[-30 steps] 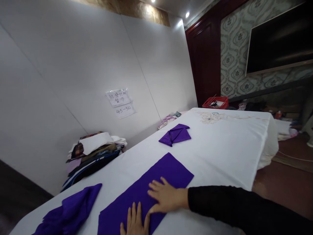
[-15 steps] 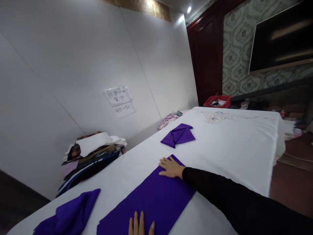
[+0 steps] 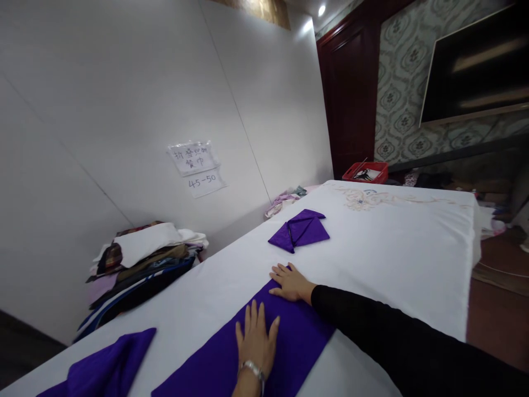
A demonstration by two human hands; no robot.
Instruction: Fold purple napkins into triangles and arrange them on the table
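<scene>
A purple cloth napkin (image 3: 215,355), folded into a long rectangle, lies flat on the white-covered table (image 3: 384,259). Flat on its middle rests my left hand (image 3: 257,339), fingers spread, a bracelet at the wrist. My right hand (image 3: 290,282), in a black sleeve, lies with spread fingers over the far end of the same napkin. Just beyond it sits a second purple napkin (image 3: 308,229), folded into a pointed shape. Another purple napkin (image 3: 109,364), loosely bunched, lies at the lower left, partly cut off by the frame.
A pile of folded clothes (image 3: 144,270) stands between the table and the white wall panel (image 3: 124,99). Paper signs (image 3: 196,160) hang on that panel. More fabric (image 3: 285,203) and a red basket (image 3: 366,172) are at the far edge. A dark screen (image 3: 479,63) is mounted at right.
My left hand has slid forward along the napkin from the bottom edge of the view to its middle. My right hand stays at the far end. The view has shifted slightly.
</scene>
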